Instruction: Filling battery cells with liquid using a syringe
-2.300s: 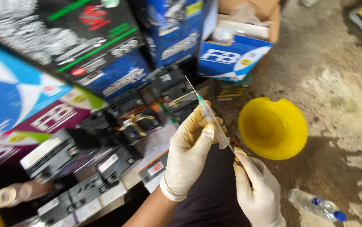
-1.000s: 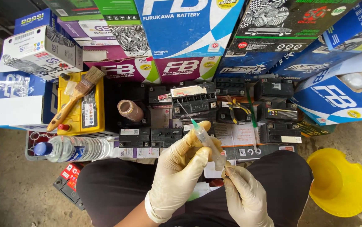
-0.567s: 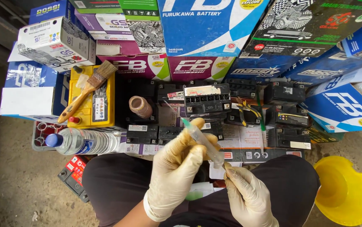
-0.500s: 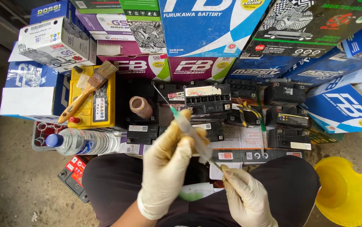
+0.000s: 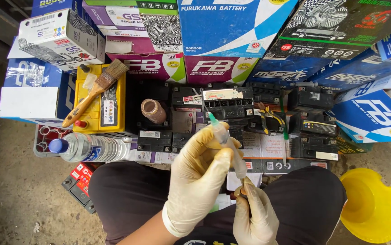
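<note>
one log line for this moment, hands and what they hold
left hand: grips syringe barrel | right hand: on plunger end | needle: points at black batteries | nearby: yellow funnel

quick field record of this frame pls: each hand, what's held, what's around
left hand: gloved, grip around syringe barrel
right hand: gloved, fingertips on plunger end
syringe: clear barrel, green hub, needle pointing away toward black batteries
left side: paintbrush lying on yellow battery; water bottle on its side
right side: yellow funnel on floor
behind: stacked battery boxes
</note>
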